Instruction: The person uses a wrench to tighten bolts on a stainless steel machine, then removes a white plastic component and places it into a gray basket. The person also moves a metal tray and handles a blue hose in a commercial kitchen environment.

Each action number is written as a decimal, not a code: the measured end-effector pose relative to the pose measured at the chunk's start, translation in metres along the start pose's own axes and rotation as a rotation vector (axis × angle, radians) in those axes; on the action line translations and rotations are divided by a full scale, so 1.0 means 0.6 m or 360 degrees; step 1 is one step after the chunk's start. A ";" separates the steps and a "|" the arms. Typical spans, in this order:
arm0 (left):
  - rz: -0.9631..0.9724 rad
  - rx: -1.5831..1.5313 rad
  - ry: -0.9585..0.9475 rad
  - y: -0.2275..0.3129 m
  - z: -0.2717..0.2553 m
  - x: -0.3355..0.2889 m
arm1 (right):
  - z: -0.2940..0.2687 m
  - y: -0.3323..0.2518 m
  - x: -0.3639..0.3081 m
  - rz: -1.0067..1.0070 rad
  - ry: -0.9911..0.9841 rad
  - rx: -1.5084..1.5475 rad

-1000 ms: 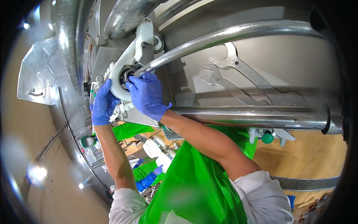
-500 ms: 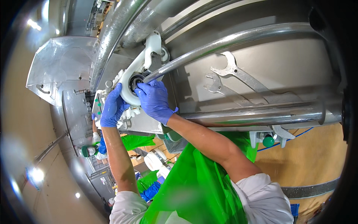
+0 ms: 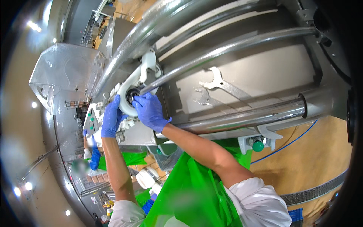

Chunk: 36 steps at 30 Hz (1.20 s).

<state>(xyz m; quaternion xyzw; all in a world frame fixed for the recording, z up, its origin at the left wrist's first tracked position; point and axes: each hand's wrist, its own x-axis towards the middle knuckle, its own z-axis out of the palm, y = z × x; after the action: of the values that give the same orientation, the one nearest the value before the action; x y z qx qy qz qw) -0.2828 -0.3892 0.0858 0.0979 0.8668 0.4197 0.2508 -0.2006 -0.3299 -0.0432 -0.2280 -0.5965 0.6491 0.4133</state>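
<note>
Wrenches (image 3: 223,84) lower in view, hands (image 3: 111,118) (image 3: 152,112) at white ring (image 3: 130,109)

Right hand (image 3: 152,112) partly covers the white ring (image 3: 126,108) and its dark opening; grip there unclear. Left hand (image 3: 111,118): some fingers hidden behind ring. Co-worker's head (image 3: 80,165) blurred. Green apron (image 3: 196,181), white sleeves (image 3: 261,198) cut off at lower edge. Small background items unreadable.

Grey metal panel (image 3: 280,72) | on it: large open-ended wrench (image 3: 230,87) | just beside: smaller open-ended wrench (image 3: 204,99)
</note>
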 end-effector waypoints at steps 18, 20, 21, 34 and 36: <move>-0.0028 0.0084 0.0073 -0.006 -0.005 -0.001 | 0.012 0.003 -0.005 -0.0046 0.0026 -0.0113; -0.0046 0.0117 0.0078 -0.001 -0.001 -0.006 | 0.014 0.001 -0.006 -0.0041 0.0039 -0.0085; -0.0064 0.0150 0.0092 0.002 -0.001 -0.008 | 0.014 0.001 -0.007 0.0009 0.0012 -0.0089; -0.0133 -0.0014 -0.0047 0.003 0.007 -0.008 | 0.000 -0.009 -0.020 -0.0025 -0.0185 -0.0200; -0.0126 -0.0071 -0.0112 0.000 0.003 -0.003 | -0.003 -0.010 -0.021 -0.0066 -0.0150 -0.0166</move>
<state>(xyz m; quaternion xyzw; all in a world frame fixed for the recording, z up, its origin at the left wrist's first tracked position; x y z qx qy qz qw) -0.2801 -0.3888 0.0855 0.0727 0.8511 0.4249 0.2996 -0.1903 -0.3395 -0.0402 -0.2061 -0.6529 0.6185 0.3856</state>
